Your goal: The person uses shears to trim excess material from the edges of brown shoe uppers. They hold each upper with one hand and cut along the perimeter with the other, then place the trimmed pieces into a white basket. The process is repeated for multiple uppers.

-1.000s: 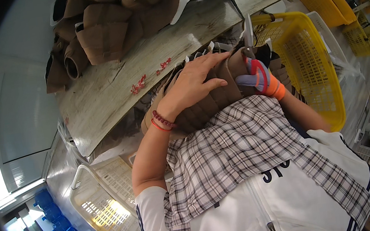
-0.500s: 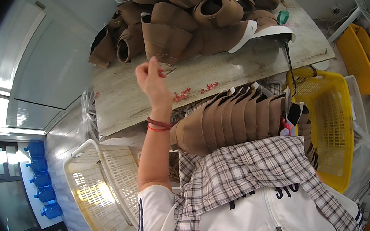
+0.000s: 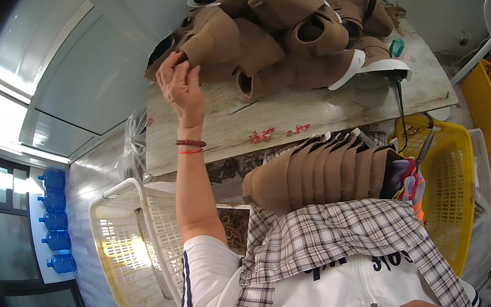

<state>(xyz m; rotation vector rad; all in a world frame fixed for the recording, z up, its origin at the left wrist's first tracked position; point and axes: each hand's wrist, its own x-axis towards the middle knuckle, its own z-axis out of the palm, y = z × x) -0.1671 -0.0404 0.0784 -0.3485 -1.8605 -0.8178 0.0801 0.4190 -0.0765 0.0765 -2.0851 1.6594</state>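
I see the left hand (image 3: 181, 87) stretched up to the far side of the wooden table (image 3: 290, 116), its fingers pinched shut on the edge of a brown boot piece (image 3: 205, 43) at the left end of the heap of brown boot pieces (image 3: 290, 28). That piece lies just above and to the right of the grip, touching the fingertips and still resting against its neighbours in the heap. The right hand (image 3: 411, 183), in a striped glove, sits low at the right, tucked behind a nested stack of brown pieces (image 3: 324, 174) held against the chest; I cannot tell how far its grip is closed, though it seems to steady the stack. A white basket (image 3: 139, 244) stands below the left arm, a yellow basket (image 3: 451, 187) just beside the right hand.
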